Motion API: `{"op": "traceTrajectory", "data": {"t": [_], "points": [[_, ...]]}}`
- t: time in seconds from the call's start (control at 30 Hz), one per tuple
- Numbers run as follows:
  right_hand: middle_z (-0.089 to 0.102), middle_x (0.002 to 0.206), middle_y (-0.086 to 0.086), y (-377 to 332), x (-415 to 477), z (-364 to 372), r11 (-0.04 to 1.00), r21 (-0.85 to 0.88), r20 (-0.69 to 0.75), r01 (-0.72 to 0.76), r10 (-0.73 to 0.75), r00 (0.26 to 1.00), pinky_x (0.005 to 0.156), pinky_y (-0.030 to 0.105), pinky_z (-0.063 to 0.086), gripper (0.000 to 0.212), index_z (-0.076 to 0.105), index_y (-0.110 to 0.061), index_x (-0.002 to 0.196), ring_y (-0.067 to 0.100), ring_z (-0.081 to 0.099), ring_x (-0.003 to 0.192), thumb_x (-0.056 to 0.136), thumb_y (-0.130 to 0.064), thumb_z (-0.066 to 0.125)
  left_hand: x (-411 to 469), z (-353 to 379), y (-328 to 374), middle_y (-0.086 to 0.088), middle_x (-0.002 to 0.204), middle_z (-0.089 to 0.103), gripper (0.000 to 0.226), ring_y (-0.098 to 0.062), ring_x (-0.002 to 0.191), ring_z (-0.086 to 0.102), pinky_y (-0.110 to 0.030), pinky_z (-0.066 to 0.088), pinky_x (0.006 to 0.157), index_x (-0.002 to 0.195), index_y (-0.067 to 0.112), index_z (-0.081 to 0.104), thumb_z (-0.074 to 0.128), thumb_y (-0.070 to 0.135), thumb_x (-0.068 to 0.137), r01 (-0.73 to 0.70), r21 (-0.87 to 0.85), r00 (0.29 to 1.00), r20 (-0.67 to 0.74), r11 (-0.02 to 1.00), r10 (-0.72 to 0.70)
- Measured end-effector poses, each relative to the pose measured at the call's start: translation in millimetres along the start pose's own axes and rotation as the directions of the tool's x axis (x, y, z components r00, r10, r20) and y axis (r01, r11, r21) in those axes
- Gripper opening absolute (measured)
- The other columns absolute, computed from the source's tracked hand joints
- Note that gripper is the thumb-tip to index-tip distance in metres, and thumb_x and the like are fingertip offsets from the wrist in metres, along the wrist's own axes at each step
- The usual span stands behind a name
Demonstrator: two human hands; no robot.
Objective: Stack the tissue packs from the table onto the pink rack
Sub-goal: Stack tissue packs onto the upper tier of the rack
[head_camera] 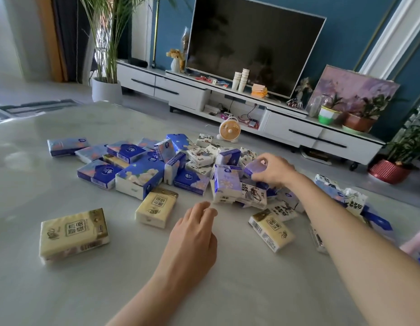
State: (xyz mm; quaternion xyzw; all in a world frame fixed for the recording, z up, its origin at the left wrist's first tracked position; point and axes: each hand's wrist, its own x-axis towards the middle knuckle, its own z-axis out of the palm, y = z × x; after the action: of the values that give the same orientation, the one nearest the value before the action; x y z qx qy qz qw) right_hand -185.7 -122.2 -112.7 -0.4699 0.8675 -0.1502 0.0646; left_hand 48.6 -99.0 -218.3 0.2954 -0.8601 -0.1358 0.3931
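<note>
Several tissue packs lie in a loose heap [157,165] across the middle of the pale table [39,184]: blue ones, white ones with dark prints, and cream ones such as the pack [73,235] at the near left. My right hand [272,171] reaches into the right side of the heap and grips a purple pack [253,167] between thumb and fingers. Over the bare tabletop near the cream pack [156,207], my left hand [192,238] hovers with relaxed fingers and holds nothing. A pink edge, possibly the rack [415,245], shows at the far right border.
Beyond the table stands a white TV cabinet [251,100] with a large dark screen [251,43], paper cups and potted plants. A small orange fan [229,130] sits on the floor. A tall plant in a white pot [106,90] stands at the left.
</note>
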Motion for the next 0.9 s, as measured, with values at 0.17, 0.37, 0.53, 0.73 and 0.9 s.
{"op": "traceTrajectory", "data": {"t": [0.17, 0.37, 0.53, 0.73, 0.9], "points": [[0.046, 0.124, 0.013, -35.4, -31.3, 3.0, 0.915, 0.400, -0.205, 0.048, 0.038, 0.978, 0.070, 0.027, 0.047, 0.060, 0.047, -0.008, 0.120, 0.025, 0.054, 0.101, 0.074, -0.043, 0.065, 0.6, -0.9, 2.2, -0.007, 0.109, 0.061, 0.031, -0.025, 0.089, 0.064, -0.030, 0.055, 0.064, 0.095, 0.011, 0.061, 0.043, 0.007, 0.070, -0.006, -0.008, 1.000, -0.001, 1.000, 0.006], [0.041, 0.135, 0.016, -74.2, -57.8, 38.5, 0.983, -0.160, -0.096, -0.086, 0.072, 0.993, 0.087, 0.035, 0.044, 0.105, 0.029, 0.001, 0.135, 0.030, 0.043, 0.122, 0.064, -0.067, 0.068, -0.8, -5.7, 3.7, -0.003, 0.102, 0.060, 0.034, -0.018, 0.079, 0.061, -0.024, 0.048, 0.062, 0.096, 0.014, 0.056, 0.032, 0.015, 0.073, -0.004, -0.040, 1.000, -0.022, 0.999, 0.003], [0.061, 0.096, 0.003, -66.4, -88.2, 34.0, 0.970, 0.230, -0.059, -0.074, 0.090, 0.994, 0.064, 0.029, 0.043, 0.064, 0.054, -0.013, 0.098, 0.023, 0.058, 0.086, 0.056, -0.057, 0.074, -4.4, -12.8, 7.9, -0.008, 0.117, 0.059, 0.040, -0.017, 0.103, 0.056, -0.016, 0.033, 0.087, 0.123, 0.013, 0.045, 0.047, 0.025, 0.085, -0.007, -0.148, 0.999, -0.043, 0.989, 0.001], [0.065, 0.091, -0.001, -23.2, -202.9, -27.9, 0.734, 0.671, 0.232, -0.104, -0.075, 0.970, 0.067, 0.025, 0.043, 0.044, 0.060, -0.025, 0.102, 0.011, 0.058, 0.077, 0.068, -0.049, 0.074, -26.9, -37.0, 76.4, -0.013, 0.154, 0.012, 0.078, -0.015, 0.143, 0.012, -0.024, 0.025, 0.111, 0.136, 0.022, 0.020, 0.066, 0.047, 0.078, -0.294, -0.351, 0.956, -0.094, 0.889, 0.279], [0.063, 0.073, -0.014, 26.8, -285.5, -71.1, 0.765, 0.643, 0.174, -0.030, -0.108, 0.979, 0.059, 0.017, 0.044, 0.044, 0.056, -0.036, 0.091, 0.005, 0.058, 0.068, 0.056, -0.055, 0.075, -40.2, -53.3, 165.1, 0.025, 0.142, 0.029, 0.074, 0.008, 0.130, 0.030, -0.007, 0.028, 0.102, 0.132, 0.042, 0.027, 0.061, 0.056, 0.068, -0.170, -0.526, 0.984, -0.039, 0.833, 0.176]]}}
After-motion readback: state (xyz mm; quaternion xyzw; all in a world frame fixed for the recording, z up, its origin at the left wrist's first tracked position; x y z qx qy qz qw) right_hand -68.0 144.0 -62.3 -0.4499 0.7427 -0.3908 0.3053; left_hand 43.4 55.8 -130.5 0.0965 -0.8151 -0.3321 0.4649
